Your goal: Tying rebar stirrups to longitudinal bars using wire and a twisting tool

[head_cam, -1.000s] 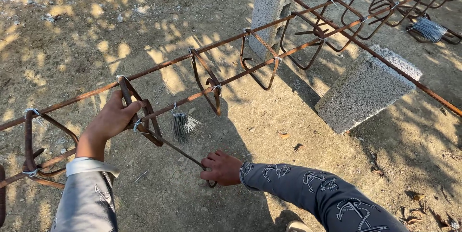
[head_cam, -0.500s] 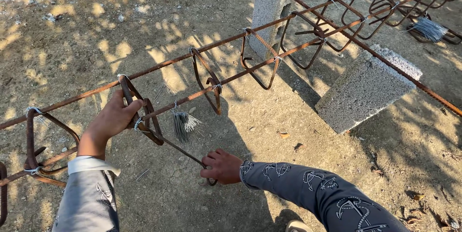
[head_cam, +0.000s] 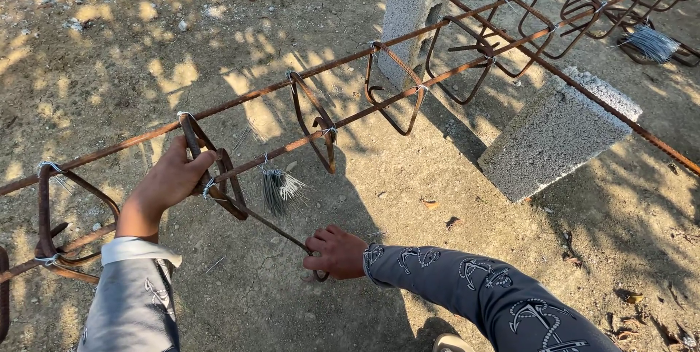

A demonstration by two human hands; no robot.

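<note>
Rusty stirrup [head_cam: 219, 177] on the rebar cage [head_cam: 364, 86] is gripped closed by the left hand [head_cam: 171, 180], a thin tie hook [head_cam: 281, 229] is clenched in the right hand [head_cam: 335, 251]; stirrup best kept square, wire twisted snug, not overtightened.

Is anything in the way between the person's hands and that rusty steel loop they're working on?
Nothing visible. The left hand already grips the rusty stirrup on the rebar cage. The right hand holds a thin hooked tool reaching to it. A bundle of tie wire hangs beside them.
</note>
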